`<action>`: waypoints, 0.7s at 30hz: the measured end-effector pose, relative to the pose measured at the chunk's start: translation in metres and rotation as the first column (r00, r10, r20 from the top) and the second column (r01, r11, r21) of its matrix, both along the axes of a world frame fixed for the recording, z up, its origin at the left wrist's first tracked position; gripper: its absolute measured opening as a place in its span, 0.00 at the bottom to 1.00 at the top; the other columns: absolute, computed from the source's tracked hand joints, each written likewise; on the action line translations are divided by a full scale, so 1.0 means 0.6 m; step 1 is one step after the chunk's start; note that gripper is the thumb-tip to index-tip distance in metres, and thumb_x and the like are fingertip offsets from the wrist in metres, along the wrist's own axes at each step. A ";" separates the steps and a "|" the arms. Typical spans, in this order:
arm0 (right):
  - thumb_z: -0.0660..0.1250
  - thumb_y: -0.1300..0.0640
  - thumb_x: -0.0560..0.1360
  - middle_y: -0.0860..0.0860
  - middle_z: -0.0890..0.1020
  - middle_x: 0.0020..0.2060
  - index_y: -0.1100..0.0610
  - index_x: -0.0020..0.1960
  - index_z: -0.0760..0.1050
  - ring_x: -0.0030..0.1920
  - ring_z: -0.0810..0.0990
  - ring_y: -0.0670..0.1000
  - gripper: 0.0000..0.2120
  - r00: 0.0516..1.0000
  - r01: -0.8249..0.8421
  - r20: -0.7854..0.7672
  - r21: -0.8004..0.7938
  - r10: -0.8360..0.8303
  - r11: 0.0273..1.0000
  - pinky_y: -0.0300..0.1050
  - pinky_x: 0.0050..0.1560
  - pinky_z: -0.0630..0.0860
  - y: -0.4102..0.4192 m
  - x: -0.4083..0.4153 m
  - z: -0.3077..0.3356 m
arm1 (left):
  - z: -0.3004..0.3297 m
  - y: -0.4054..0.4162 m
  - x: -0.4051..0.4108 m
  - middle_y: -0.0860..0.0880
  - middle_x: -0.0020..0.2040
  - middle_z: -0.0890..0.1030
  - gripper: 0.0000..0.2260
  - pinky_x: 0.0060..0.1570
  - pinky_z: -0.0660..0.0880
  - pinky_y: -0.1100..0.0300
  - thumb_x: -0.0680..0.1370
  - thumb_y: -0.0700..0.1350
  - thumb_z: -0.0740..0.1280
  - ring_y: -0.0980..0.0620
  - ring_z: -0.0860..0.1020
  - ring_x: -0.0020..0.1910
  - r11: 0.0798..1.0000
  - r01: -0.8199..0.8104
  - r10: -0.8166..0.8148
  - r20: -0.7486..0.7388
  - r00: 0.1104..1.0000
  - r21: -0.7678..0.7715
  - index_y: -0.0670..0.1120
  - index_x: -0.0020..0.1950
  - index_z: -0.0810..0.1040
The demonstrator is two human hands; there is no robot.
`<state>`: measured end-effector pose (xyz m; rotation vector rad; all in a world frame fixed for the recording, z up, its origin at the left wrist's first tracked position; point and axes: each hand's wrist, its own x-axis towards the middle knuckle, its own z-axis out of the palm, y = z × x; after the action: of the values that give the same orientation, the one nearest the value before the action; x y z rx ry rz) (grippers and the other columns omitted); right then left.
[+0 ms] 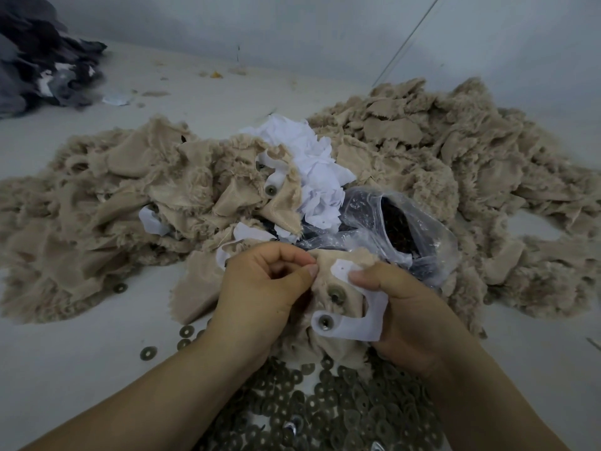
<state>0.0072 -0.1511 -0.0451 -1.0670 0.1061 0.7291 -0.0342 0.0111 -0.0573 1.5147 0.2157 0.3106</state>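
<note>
Fur piece, beige and shaggy, is held up between both hands just over a heap of washers, which lies nearer than the grip and spreads between the forearms on the table. A few loose washers lie to the left of the grip. The left hand is curled, its thumb and forefinger pressed together on the piece's upper edge. The right hand grips a white strip that lies on the piece, thumb flat on the strip's top end and the other fingers curled under it. Two snaps sit between the hands: one through the strip's lower end, the other just above it in the fur. Just beyond the right hand, touching the piece's far edge, lies a clear bag, its mouth open on a mass of small dark bits; what they are is too fine to tell. Beyond the grip and a little left of the bag sits a crumpled heap of white scraps. More fur cuttings flank it, one pile to the left of the grip and a larger pile to the right and farther back. Far beyond the grip on the left, dark cloth is bunched near the wall.
</note>
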 end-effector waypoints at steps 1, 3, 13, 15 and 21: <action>0.67 0.58 0.67 0.57 0.85 0.56 0.62 0.57 0.81 0.59 0.82 0.60 0.20 1.000 -0.002 0.001 -0.003 0.002 1.000 0.62 0.64 0.75 -0.001 0.000 0.000 | 0.003 -0.001 0.000 0.41 0.34 0.82 0.11 0.33 0.79 0.61 0.73 0.33 0.73 0.52 0.79 0.31 1.000 0.002 -0.002 0.017 1.000 0.000 0.49 0.37 0.84; 0.68 0.57 0.65 0.53 0.88 0.46 0.59 0.49 0.85 0.48 0.87 0.55 0.15 1.000 -0.015 0.011 0.009 0.015 1.000 0.54 0.52 0.83 -0.002 0.001 0.001 | 0.005 -0.004 0.003 0.41 0.35 0.82 0.11 0.32 0.79 0.62 0.73 0.31 0.72 0.52 0.79 0.31 1.000 0.003 -0.004 0.038 0.999 0.002 0.48 0.38 0.84; 0.68 0.56 0.71 0.57 0.86 0.51 0.58 0.49 0.87 0.52 0.86 0.57 0.12 0.987 -0.055 0.158 0.081 0.042 0.995 0.47 0.50 0.83 -0.006 0.005 0.000 | 0.021 -0.005 0.007 0.52 0.37 0.84 0.12 0.37 0.79 0.65 0.74 0.34 0.72 0.55 0.82 0.36 0.965 -0.115 0.061 0.229 0.972 0.234 0.52 0.40 0.82; 0.67 0.57 0.71 0.54 0.87 0.50 0.55 0.48 0.87 0.51 0.86 0.53 0.11 0.984 -0.003 0.179 0.125 -0.020 0.992 0.43 0.48 0.83 -0.007 0.007 -0.003 | 0.020 -0.004 0.009 0.51 0.37 0.83 0.11 0.36 0.78 0.65 0.75 0.34 0.72 0.54 0.81 0.35 0.969 -0.127 0.081 0.214 0.973 0.211 0.51 0.40 0.82; 0.72 0.58 0.72 0.58 0.84 0.58 0.58 0.55 0.84 0.59 0.83 0.58 0.13 0.974 0.043 0.216 0.121 -0.069 0.992 0.47 0.55 0.81 -0.008 0.009 -0.013 | 0.018 -0.008 0.006 0.42 0.34 0.81 0.15 0.31 0.77 0.56 0.72 0.55 0.73 0.46 0.77 0.31 0.994 0.021 -0.033 0.109 0.993 0.109 0.43 0.40 0.81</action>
<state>0.0129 -0.1562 -0.0528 -1.0231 -0.0949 0.5556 -0.0308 0.0063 -0.0464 1.6006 0.0916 0.3892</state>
